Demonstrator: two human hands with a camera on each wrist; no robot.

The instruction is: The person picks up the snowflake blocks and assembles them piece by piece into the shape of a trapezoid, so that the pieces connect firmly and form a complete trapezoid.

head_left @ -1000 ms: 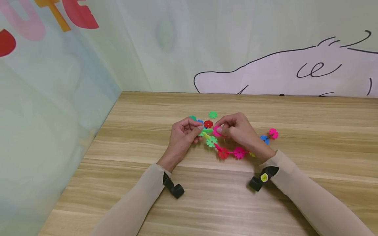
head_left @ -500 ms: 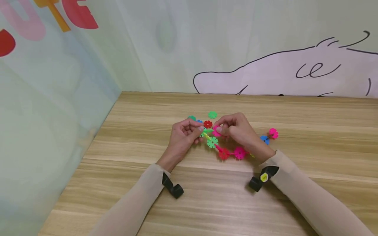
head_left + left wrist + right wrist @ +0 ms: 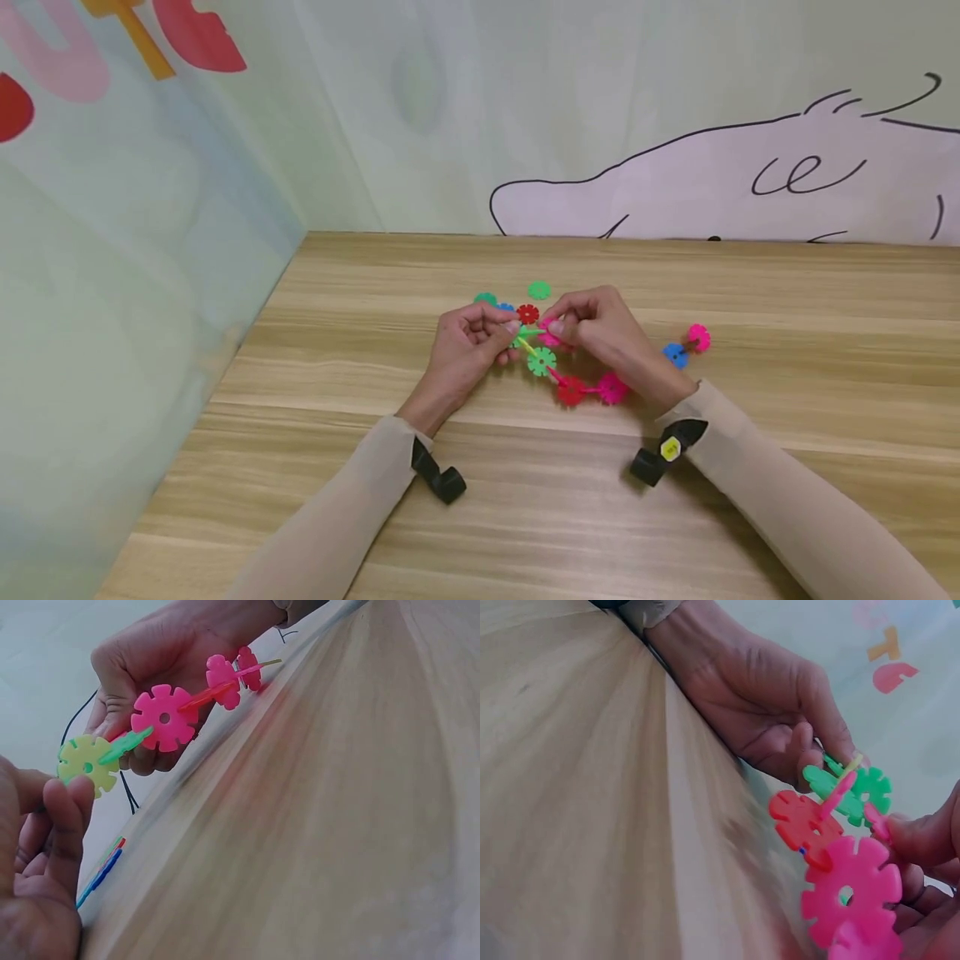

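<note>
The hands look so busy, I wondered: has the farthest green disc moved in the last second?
No: in the head view, the green disc keeps its place relative to the far-left corner of the table, with no visible shift.

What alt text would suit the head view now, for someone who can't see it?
The left hand holds a chain of bright notched discs over a wooden table, while the right hand pinches a pink disc. A green disc lies behind the chain.
</note>
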